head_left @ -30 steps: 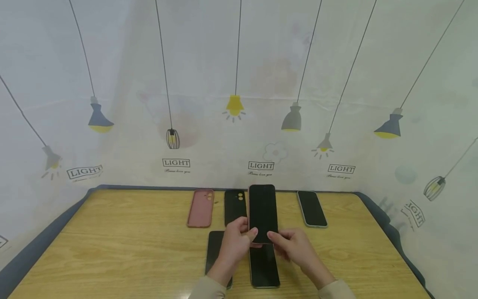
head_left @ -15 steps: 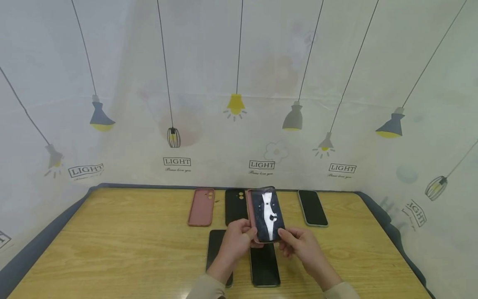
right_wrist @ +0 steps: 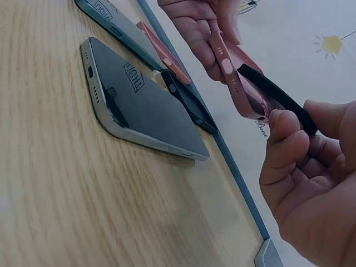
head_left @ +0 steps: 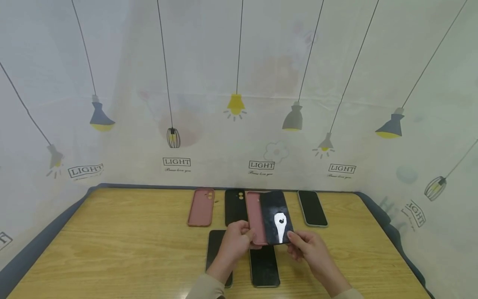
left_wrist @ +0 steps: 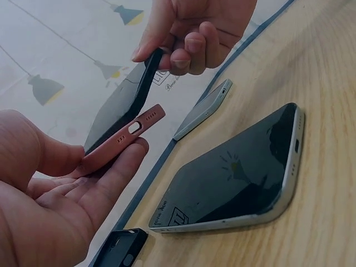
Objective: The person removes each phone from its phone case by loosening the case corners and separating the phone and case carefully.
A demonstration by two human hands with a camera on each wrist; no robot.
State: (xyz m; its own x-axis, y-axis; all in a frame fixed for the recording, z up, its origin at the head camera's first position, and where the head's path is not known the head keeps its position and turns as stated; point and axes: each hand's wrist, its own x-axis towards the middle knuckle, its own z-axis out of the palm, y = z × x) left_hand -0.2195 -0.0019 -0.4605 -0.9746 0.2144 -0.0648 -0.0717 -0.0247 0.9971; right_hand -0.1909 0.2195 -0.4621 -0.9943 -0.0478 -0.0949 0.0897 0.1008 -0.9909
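Note:
In the head view my left hand grips a pink phone case by its lower left corner, thumb on top and fingers beneath. With thumb and fingers my right hand pinches the lower right edge of a black phone. The phone tilts out of the case: its right side stands raised, while its left side overlaps the case. Glare whitens part of its glossy face. The left wrist view shows the case's end with port opening and the phone's dark edge angled above it. Both are held over the table.
Below the hands a phone lies on the wooden table, with another phone left of it, partly behind the left forearm. At the back are a pink case, a black case and a pale-edged phone.
The black phone sat over the pink case a second ago. My right hand has moved right with the phone, turning it out and baring the case's left part. My left hand stays nearly in place.

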